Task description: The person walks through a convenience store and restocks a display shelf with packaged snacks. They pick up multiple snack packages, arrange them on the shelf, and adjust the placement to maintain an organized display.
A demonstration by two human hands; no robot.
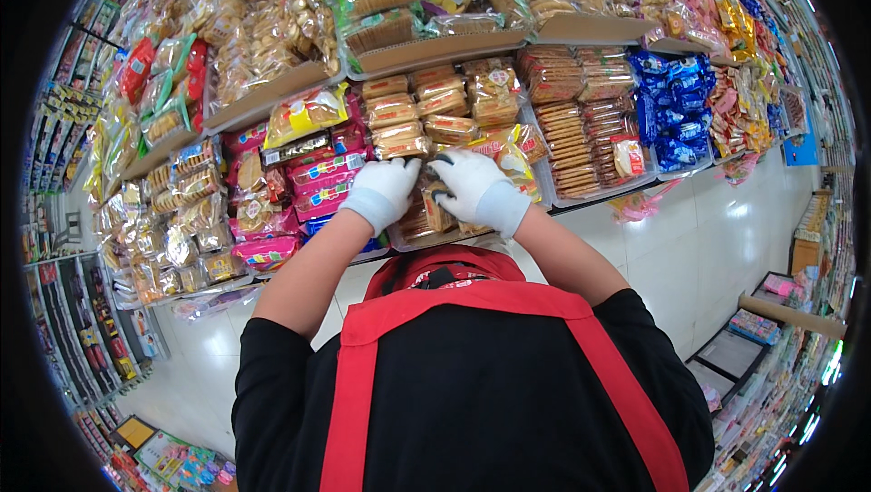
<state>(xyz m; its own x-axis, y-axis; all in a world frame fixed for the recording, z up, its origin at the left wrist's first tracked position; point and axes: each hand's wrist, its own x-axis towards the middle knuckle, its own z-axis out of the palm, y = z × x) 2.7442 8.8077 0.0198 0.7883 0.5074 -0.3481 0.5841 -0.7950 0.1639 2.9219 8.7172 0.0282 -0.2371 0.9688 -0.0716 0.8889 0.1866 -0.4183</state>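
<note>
Both my hands wear white gloves with dark fingertips and reach into a clear plastic tray [408,244] of wrapped biscuits. My left hand [384,189] is at the tray's left side, its fingertips against the near edge of a tan biscuit packet [401,140]. My right hand [473,186] lies over the packets with fingers spread, its thumb touching a small upright packet [437,212]. Whether either hand grips a packet is not plain, as the gloves cover the contact. Just right of my right hand is a yellow-and-red bread bag [520,159].
Pink wafer packs [326,182] fill the neighbouring tray on the left. To the right stand stacked brown crackers [561,148] and blue-wrapped sweets [680,111]. A cardboard divider [442,50] edges the upper row. Pale floor tiles [721,233] and store shelves [88,329] surround the display.
</note>
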